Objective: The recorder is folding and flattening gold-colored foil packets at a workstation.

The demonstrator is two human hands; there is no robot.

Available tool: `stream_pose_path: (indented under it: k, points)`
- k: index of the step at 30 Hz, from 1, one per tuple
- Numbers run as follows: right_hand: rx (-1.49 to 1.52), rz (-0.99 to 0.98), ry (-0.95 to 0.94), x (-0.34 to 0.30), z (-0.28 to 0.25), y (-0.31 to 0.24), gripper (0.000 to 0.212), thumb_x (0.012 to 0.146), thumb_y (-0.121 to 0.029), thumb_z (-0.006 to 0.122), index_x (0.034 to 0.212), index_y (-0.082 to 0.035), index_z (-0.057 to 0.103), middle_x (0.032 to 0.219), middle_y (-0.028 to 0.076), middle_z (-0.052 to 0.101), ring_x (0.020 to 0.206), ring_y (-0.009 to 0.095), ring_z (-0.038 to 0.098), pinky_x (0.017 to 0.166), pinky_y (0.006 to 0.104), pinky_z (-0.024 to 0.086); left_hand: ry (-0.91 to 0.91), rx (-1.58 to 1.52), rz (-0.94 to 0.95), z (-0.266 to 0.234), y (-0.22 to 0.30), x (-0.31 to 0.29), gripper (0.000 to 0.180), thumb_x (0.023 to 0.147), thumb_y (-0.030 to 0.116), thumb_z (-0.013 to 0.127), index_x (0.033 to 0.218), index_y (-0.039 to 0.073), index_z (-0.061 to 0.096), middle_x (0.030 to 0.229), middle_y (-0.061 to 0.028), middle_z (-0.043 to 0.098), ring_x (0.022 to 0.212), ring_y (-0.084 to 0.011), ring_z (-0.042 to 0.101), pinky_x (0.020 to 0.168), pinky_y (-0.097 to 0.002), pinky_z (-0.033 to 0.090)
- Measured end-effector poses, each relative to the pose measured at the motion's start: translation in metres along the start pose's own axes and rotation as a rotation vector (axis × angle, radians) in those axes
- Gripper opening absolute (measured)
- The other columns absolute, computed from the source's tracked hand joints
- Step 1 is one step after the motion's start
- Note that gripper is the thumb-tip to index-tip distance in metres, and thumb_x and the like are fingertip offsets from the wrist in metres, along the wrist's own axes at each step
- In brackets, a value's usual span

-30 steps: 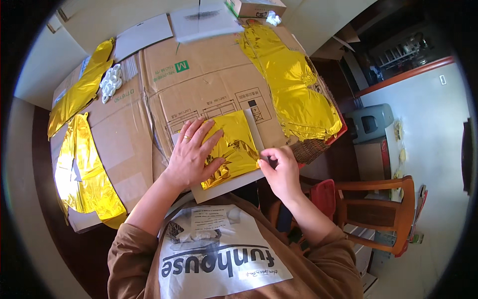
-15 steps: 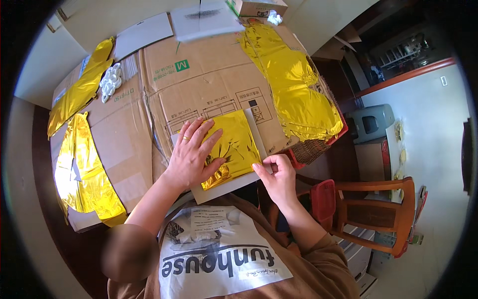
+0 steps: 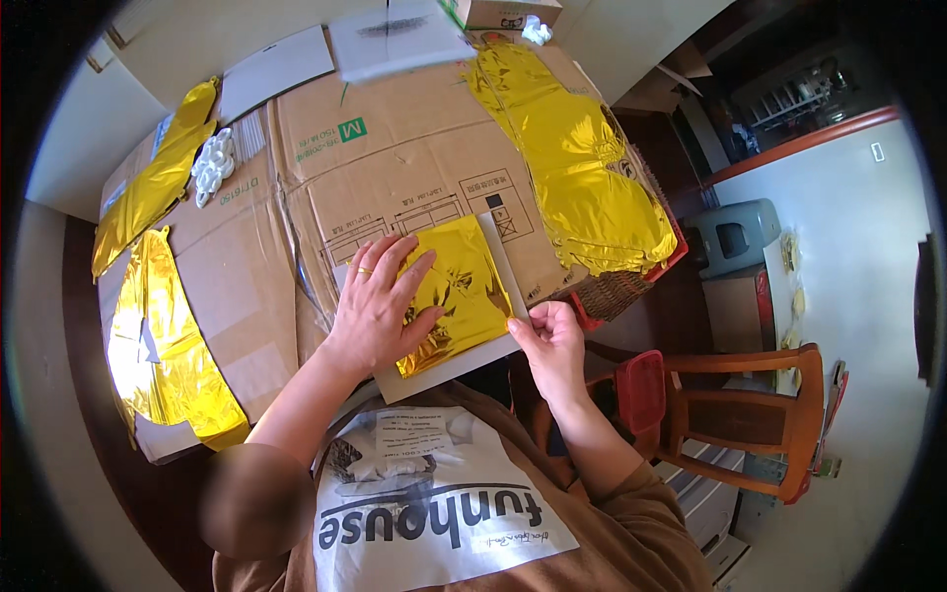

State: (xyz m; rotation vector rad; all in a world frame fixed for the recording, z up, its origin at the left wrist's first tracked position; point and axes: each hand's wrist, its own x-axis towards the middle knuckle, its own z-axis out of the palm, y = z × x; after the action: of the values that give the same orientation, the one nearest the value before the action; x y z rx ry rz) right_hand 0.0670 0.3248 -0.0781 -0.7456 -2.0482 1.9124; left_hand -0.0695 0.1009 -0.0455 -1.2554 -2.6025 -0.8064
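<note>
The left hand (image 3: pixel 375 308) lies open, palm down and fingers slightly spread, over the left side of a square of gold foil (image 3: pixel 462 281); a ring shows on one finger. The foil lies on a pale board (image 3: pixel 501 255) near the person's edge of the cardboard tabletop (image 3: pixel 414 148), its surface creased around the middle. The right hand (image 3: pixel 554 350) pinches the foil's near right corner between thumb and curled forefinger; the fingertips cover the spot, so I can't tell whether the board's edge is caught too.

To the right, well apart from the square, a large wrinkled gold sheet (image 3: pixel 582 187) reaches the tabletop's right edge. On the left side lie two more gold pieces, a long strip (image 3: pixel 153 202) farther off and a wider piece (image 3: pixel 187 345) nearer, with a lumpy white bundle (image 3: pixel 213 168) just beside the strip. A wooden chair (image 3: pixel 801 424) stands to the right, near a red container (image 3: pixel 641 393).
</note>
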Motion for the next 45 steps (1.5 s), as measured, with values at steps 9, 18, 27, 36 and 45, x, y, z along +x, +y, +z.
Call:
stream_pose_path:
  k: [9,18,27,36,45]
  points:
    - [0.315,0.084,-0.025,-0.002,0.001,0.005,0.024,0.089,0.004,0.075,0.102,-0.003,0.057,0.087,0.001,0.063,0.076,0.006,0.058,0.073,0.0212,0.050,0.120,-0.039,0.001,-0.009,0.006,-0.005,0.056,0.081,0.022,0.079,0.130,0.004,0.059,0.130,-0.0191,0.055,0.126,-0.0400,0.051,0.107,-0.0518,0.042]
    - [0.494,0.209,-0.134,-0.011,-0.007,-0.024,0.036,0.090,0.003,0.074,0.120,-0.002,0.053,0.089,0.004,0.067,0.081,0.008,0.063,0.082,0.0227,0.050,0.107,-1.236,-1.013,-0.055,0.051,-0.124,0.031,0.093,0.012,0.074,0.115,0.000,0.056,0.096,-0.0080,0.066,0.083,-0.0188,0.066,0.074,-0.0312,0.055]
    - [0.459,0.088,-0.199,-0.042,0.002,-0.055,0.039,0.093,0.002,0.071,0.127,-0.002,0.051,0.092,0.004,0.067,0.085,0.008,0.061,0.082,0.0230,0.048,0.355,-1.335,-1.092,-0.045,0.055,-0.124,0.020,0.096,0.017,0.073,0.099,0.005,0.058,0.082,-0.0004,0.063,0.070,-0.0077,0.060,0.065,-0.0233,0.050]
    - [0.612,0.103,-0.267,-0.056,-0.003,-0.069,0.040,0.094,0.003,0.069,0.129,-0.002,0.050,0.095,0.007,0.070,0.087,0.010,0.064,0.086,0.0253,0.050,0.218,-1.847,-1.112,-0.049,0.071,-0.138,0.052,0.095,0.032,0.072,0.133,0.001,0.056,0.116,-0.0092,0.069,0.108,-0.0201,0.067,0.095,-0.0362,0.053]
    - [0.367,-0.163,-0.239,-0.059,-0.012,-0.105,0.042,0.092,0.004,0.070,0.129,0.000,0.050,0.099,0.008,0.070,0.087,0.010,0.065,0.084,0.0236,0.051,0.185,-1.719,-0.729,-0.104,0.071,-0.091,0.052,0.087,0.006,0.076,0.134,-0.001,0.057,0.126,-0.0112,0.067,0.113,-0.0228,0.066,0.097,-0.0370,0.053]
